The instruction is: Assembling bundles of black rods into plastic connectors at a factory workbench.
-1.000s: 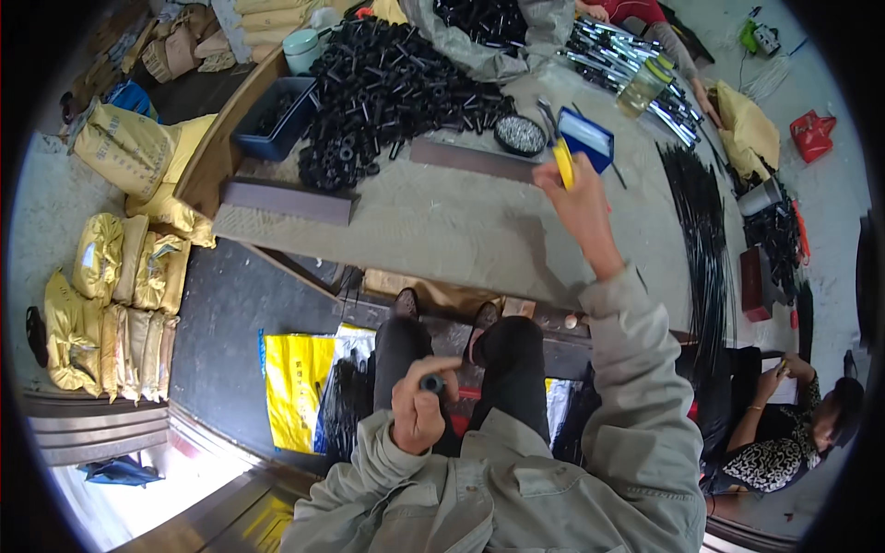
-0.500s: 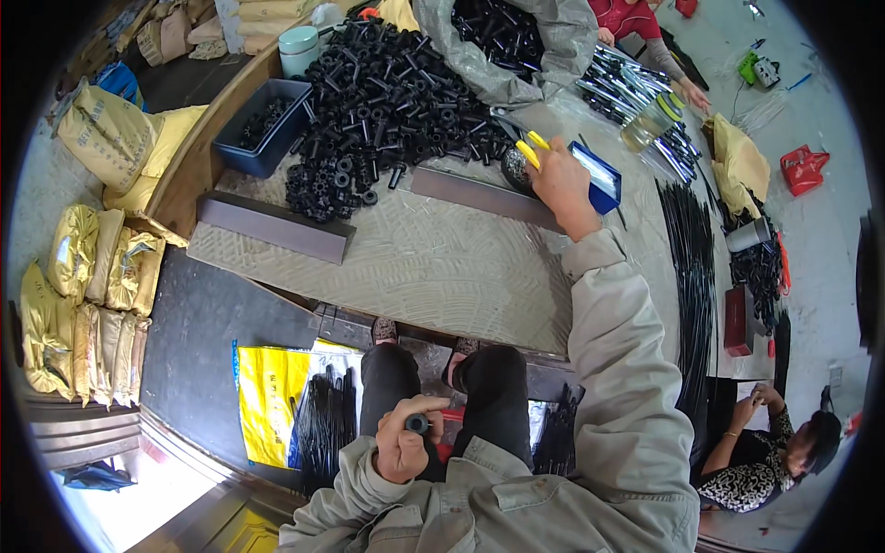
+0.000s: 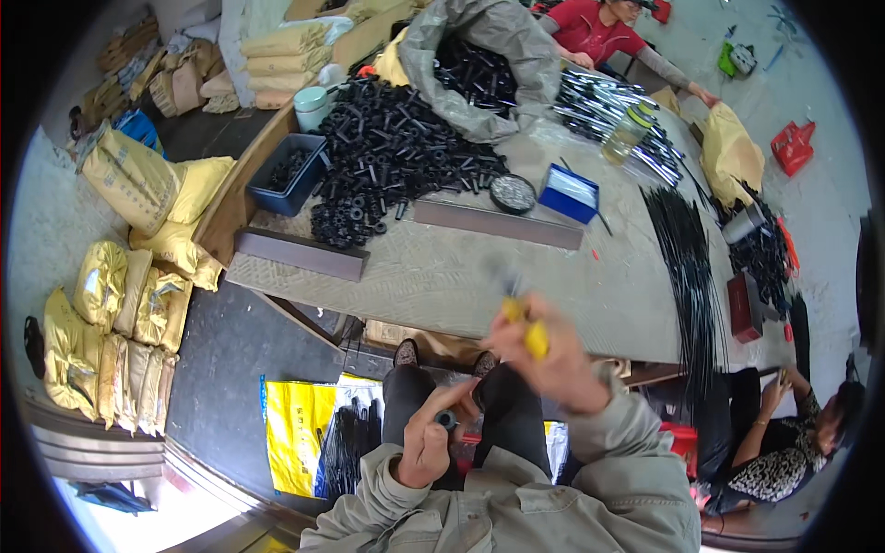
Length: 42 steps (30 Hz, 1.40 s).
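Down by my lap, my left hand is closed around a black tubular part, its round hollow end facing up. Over the table's near edge, my right hand grips yellow-handled pliers. Motion blurs the pliers' head, so I cannot tell whether anything is in the jaws. Farther back on the table sit a round black dish of small shiny pieces and a blue box. A large heap of black tubular parts lies at the back left.
Two long dark bars lie across the table. A blue bin, a grey sack and a lidded jar stand farther back. Black rods lie on the right. One person sits opposite, another at right.
My right hand has drawn back from beside the round dish toward my lap, bringing the pliers with it. My left hand keeps its hold on the tubular part. The view has shifted.
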Each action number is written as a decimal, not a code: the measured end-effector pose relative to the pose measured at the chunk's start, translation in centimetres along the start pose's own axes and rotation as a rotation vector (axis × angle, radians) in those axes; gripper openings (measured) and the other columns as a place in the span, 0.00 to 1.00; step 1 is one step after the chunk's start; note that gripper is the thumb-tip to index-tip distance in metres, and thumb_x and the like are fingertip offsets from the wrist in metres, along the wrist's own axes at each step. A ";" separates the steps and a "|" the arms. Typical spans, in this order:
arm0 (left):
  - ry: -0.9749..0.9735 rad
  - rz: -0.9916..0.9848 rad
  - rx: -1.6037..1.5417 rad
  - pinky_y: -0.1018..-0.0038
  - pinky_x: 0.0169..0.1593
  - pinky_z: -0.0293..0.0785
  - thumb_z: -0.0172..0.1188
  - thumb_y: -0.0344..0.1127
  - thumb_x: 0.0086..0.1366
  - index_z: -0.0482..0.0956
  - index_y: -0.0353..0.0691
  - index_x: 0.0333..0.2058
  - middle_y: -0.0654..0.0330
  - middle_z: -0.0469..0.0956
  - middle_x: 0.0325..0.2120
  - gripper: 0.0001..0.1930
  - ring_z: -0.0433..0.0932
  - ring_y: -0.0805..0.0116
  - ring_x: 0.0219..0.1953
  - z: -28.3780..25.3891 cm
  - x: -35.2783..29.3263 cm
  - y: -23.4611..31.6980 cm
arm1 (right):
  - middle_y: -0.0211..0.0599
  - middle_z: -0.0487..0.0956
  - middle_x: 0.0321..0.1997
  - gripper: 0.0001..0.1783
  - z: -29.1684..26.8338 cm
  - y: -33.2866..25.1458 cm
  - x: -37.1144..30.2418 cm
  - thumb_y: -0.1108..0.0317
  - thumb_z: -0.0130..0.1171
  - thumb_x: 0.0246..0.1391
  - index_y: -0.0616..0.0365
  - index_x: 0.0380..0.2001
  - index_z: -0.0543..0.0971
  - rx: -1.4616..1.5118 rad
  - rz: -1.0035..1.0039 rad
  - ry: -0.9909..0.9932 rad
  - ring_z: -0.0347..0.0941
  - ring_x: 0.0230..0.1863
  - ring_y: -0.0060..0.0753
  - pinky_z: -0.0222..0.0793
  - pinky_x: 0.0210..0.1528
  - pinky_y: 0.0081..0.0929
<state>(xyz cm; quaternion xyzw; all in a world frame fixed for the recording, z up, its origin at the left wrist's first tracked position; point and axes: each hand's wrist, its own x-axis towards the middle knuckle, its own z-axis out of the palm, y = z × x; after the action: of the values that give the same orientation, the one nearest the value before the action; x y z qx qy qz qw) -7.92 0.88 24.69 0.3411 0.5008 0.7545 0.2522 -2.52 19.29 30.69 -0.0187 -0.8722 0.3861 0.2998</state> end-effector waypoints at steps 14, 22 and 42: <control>-0.159 0.104 0.277 0.80 0.30 0.64 0.30 0.65 0.62 0.70 0.34 0.40 0.59 0.71 0.31 0.36 0.68 0.73 0.29 2.1 -4.3 -0.9 | 0.38 0.70 0.36 0.10 0.5 -4.4 -10.1 0.65 0.60 0.45 0.57 0.29 0.75 0.246 0.116 0.181 0.71 0.33 0.40 0.67 0.33 0.30; 0.185 0.001 0.092 0.76 0.36 0.69 0.33 0.62 0.63 0.70 0.34 0.37 0.59 0.71 0.32 0.32 0.71 0.70 0.33 6.4 -5.5 0.0 | 0.39 0.68 0.35 0.12 2.3 -4.5 -12.6 0.60 0.58 0.48 0.58 0.27 0.74 0.448 0.032 0.386 0.70 0.35 0.41 0.65 0.36 0.30; -0.116 0.058 0.293 0.75 0.40 0.67 0.47 0.42 0.64 0.68 0.36 0.36 0.56 0.70 0.32 0.13 0.71 0.64 0.36 5.4 -5.4 1.1 | 0.38 0.70 0.38 0.11 2.2 -5.1 -13.6 0.71 0.63 0.45 0.61 0.33 0.75 0.502 0.142 0.289 0.69 0.36 0.31 0.66 0.37 0.25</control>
<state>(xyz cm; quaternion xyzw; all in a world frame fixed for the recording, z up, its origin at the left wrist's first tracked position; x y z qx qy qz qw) -0.41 -0.28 25.73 0.4314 0.5800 0.6594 0.2066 8.45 10.66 26.06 -0.0598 -0.6942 0.6029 0.3885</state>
